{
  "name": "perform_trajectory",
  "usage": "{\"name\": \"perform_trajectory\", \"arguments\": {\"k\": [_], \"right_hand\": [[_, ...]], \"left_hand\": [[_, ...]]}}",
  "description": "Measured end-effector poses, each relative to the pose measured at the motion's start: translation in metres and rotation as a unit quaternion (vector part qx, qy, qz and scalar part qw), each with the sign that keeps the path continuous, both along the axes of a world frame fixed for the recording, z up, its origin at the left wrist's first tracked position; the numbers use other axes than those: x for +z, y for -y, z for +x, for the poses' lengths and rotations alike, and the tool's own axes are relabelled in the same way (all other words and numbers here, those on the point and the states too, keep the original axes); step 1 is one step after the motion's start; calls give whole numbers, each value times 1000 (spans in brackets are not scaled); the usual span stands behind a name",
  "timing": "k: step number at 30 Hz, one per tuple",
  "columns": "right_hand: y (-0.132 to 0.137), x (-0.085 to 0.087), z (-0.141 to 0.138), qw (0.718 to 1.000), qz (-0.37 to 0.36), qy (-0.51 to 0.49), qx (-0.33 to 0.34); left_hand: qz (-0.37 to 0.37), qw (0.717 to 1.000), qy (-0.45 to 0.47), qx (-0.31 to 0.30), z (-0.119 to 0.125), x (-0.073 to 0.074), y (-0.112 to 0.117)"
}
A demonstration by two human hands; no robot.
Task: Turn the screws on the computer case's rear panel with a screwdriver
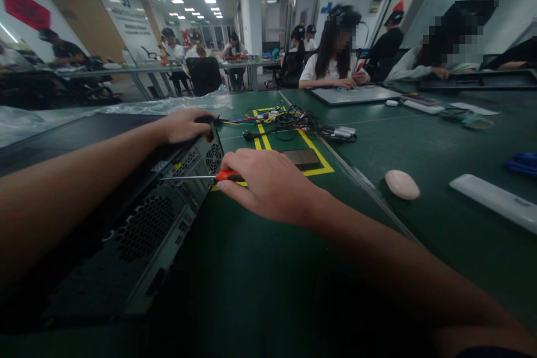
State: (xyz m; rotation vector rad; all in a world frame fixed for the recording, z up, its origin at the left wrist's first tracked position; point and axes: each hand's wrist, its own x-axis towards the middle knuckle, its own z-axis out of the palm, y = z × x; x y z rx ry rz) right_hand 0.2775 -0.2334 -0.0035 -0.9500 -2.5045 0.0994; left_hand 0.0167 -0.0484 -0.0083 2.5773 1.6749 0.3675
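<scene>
A black desktop computer case (145, 224) lies on the left side of the green table, its rear panel with vent holes and ports facing right. My left hand (187, 126) rests on the case's top near the far corner, thumb and fingers spread and stretched out. In my right hand (272, 184) is a screwdriver with an orange and black handle (223, 176), fingers closed round it. Its thin metal shaft points left, and the tip is at the rear panel near the upper edge. Whether the tip sits in a screw is too small to tell.
Tangled cables (297, 120) and a dark flat block (300, 159) lie beyond my right hand, by yellow tape lines. To the right are a pale computer mouse (401, 184) and a long white object (495, 198). Clear plastic sheeting (168, 103) lies behind the case. People work across the table.
</scene>
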Motion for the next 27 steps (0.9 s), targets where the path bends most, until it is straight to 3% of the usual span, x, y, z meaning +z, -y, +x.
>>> {"name": "perform_trajectory", "arguments": {"k": [11, 27], "right_hand": [[-1, -5, -2, 999, -25, -38, 26], [-2, -4, 1, 999, -11, -17, 28]], "left_hand": [[-12, 1000, 9, -12, 3, 2, 2], [-19, 1000, 11, -20, 1, 2, 0]]}}
